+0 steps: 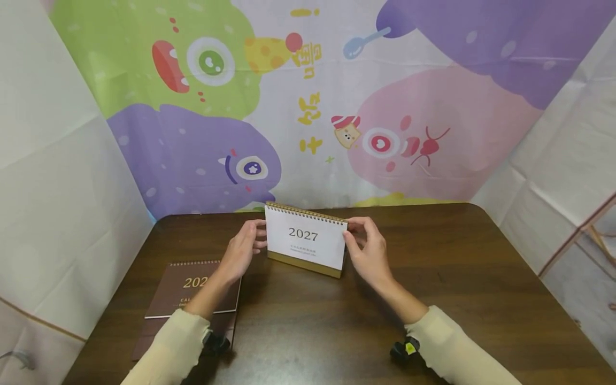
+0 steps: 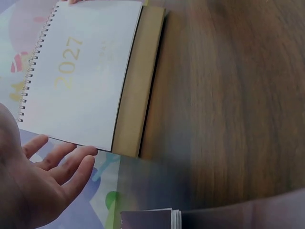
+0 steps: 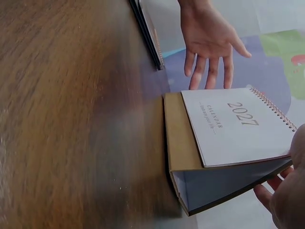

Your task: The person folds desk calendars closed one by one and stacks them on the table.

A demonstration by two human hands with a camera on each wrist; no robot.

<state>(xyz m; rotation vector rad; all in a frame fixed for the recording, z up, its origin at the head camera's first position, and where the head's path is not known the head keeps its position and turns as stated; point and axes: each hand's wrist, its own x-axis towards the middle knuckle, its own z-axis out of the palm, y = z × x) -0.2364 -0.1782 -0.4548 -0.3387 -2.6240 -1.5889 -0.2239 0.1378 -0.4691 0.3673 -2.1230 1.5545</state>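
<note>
A white desk calendar [image 1: 306, 239] marked 2027, spiral-bound along its top on a tan base, stands tent-like on the table. At its left edge is my left hand [image 1: 240, 250], its fingers spread and nearly straight; the right wrist view shows that left hand [image 3: 208, 36] palm-on, gripping nothing. My right hand [image 1: 369, 252] holds the calendar's right edge, thumb at the front and fingers behind. Seen from the right wrist, the calendar [image 3: 238, 129] shows its open side between the front and back panels. Below my left forearm, partly hidden by it, lies a dark brown calendar [image 1: 166, 294].
The dark wooden table [image 1: 308, 331] ends at a cloth backdrop [image 1: 317, 176] printed with cartoon figures. White sheets [image 1: 62, 133] hang at both sides. A dark wrist device [image 1: 404, 350] sits below the right sleeve.
</note>
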